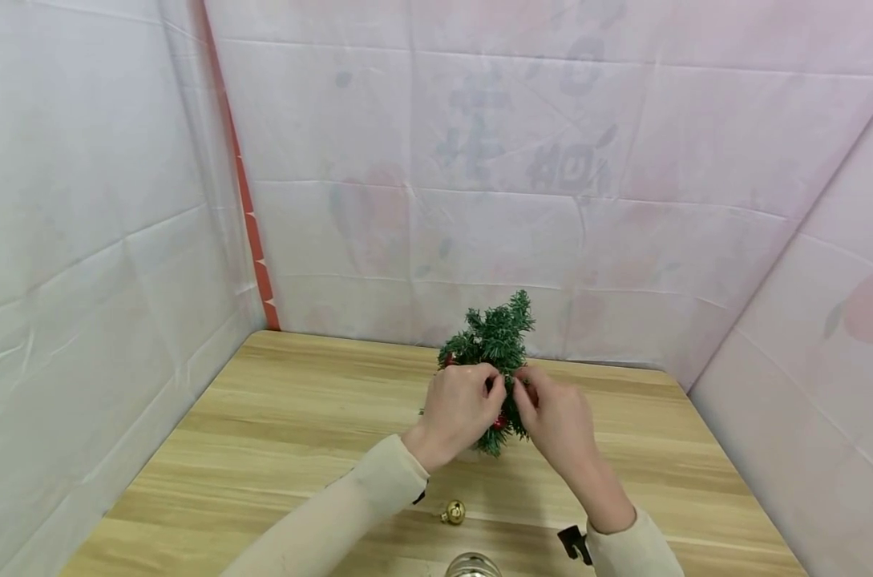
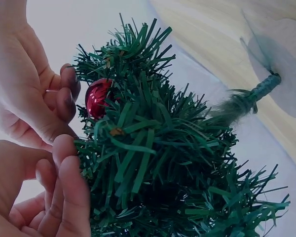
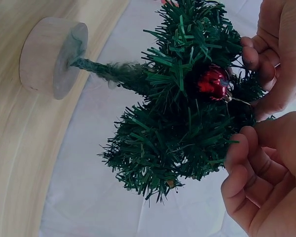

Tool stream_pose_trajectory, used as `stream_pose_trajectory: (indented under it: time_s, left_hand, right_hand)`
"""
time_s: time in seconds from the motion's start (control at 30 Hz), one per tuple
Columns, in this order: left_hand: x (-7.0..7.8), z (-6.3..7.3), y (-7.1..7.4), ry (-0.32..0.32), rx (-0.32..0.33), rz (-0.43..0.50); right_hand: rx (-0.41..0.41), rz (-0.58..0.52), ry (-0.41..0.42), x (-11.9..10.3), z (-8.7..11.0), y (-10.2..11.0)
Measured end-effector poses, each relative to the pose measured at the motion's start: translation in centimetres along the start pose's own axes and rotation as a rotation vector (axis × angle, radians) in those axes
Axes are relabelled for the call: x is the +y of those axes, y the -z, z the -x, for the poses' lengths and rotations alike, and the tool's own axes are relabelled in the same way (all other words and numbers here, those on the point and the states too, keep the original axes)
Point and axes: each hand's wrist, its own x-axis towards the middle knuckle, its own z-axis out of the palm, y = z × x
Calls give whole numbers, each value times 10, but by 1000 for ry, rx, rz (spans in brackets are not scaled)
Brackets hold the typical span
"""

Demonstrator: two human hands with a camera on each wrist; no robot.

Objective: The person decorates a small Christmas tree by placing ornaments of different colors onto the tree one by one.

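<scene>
A small green artificial Christmas tree [image 1: 497,332] stands on a pale round base [image 3: 54,57]. Both hands meet at its front branches. A shiny red ball ornament [image 3: 213,83] sits among the needles, a thin gold string [image 3: 240,101] running from its cap to my left thumb. My left hand [image 1: 461,409] pinches with thumb and forefinger at the string's end, which the fingertips hide. Close beside it, my right hand [image 1: 560,413] pinches at a branch tip; needles cover what lies between its fingertips. The left wrist view also has a red ball [image 2: 97,98] by the right fingers.
On the wooden table [image 1: 299,409], a small gold ball ornament [image 1: 454,512] lies in front of the tree, between the forearms. A shiny rounded object [image 1: 473,566] shows at the lower frame edge. Pale printed cloth walls [image 1: 479,240] enclose the table at back and sides.
</scene>
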Motion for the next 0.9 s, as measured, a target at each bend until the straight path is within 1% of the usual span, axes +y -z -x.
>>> stream_pose_trajectory:
  time_s: [0.17, 0.3, 0.47, 0.53, 0.7, 0.8, 0.9]
  left_hand:
    - [0, 1, 0, -10, -11, -3]
    - [0, 2, -1, -19, -25, -26]
    - [-1, 2, -1, -22, -39, -19]
    - [-1, 2, 0, -19, -44, -6]
    - [-2, 4, 3, -13, -53, 62]
    - [-2, 6, 6, -13, -39, 108]
    - [-5, 10, 8, -25, -7, 147]
  right_hand:
    - [-39, 3, -13, -1, 2, 0]
    - [-70, -3, -19, -3, 3, 2]
    - [-85, -21, -34, -4, 4, 2]
    - [-84, -32, -36, -4, 5, 3]
    - [-75, -52, -52, -5, 7, 5]
    - [-61, -54, -61, -6, 8, 7]
    - [-45, -52, -53, -5, 9, 7]
